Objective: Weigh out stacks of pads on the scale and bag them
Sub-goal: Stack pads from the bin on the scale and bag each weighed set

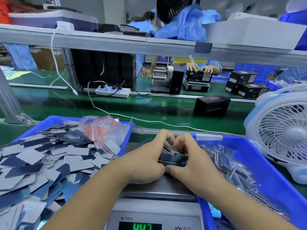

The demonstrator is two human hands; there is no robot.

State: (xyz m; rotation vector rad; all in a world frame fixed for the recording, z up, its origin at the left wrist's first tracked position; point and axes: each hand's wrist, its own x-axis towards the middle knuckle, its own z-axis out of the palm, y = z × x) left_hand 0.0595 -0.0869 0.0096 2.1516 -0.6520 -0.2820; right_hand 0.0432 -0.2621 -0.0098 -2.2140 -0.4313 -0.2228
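Note:
Both my hands meet above the scale [154,211], whose green display is lit. My left hand [146,160] and my right hand [191,161] grip a dark stack of pads [172,160] wrapped in a clear bag, fingers curled around its ends. Whether the stack touches the steel pan [149,188] under my hands I cannot tell. A blue bin [127,135] on the left holds several loose grey and dark pads [49,160] and a bundle of empty red-striped zip bags [101,128]. Another blue bin [259,151] on the right holds several bagged stacks [232,166].
A white and blue desk fan [282,133] stands at the right. Behind runs a green conveyor belt [116,107] with a black box [211,105], a power strip [113,92] and a white cable. Other workers sit beyond the belt under an aluminium shelf rail [116,42].

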